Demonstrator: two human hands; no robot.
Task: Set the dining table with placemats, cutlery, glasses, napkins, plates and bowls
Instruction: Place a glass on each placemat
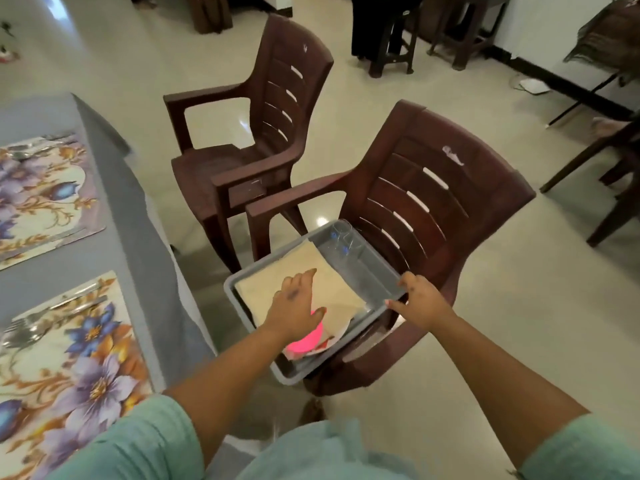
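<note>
One view only: head cam, wide-angle, worn on person, looking fwd and steeply down. Close over both forearms and a grey tub point(363, 268) on the near brown chair point(446, 202). Table point(114, 216) edge runs along frame left; floor and more furniture recede toward top. Edges bend w/ lens distortion.

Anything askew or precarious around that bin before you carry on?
Yes. The grey bin sits crooked on the chair, its near corner jutting past the seat edge. The right hand holds its rim; the left hand rests on the napkins inside.
</note>
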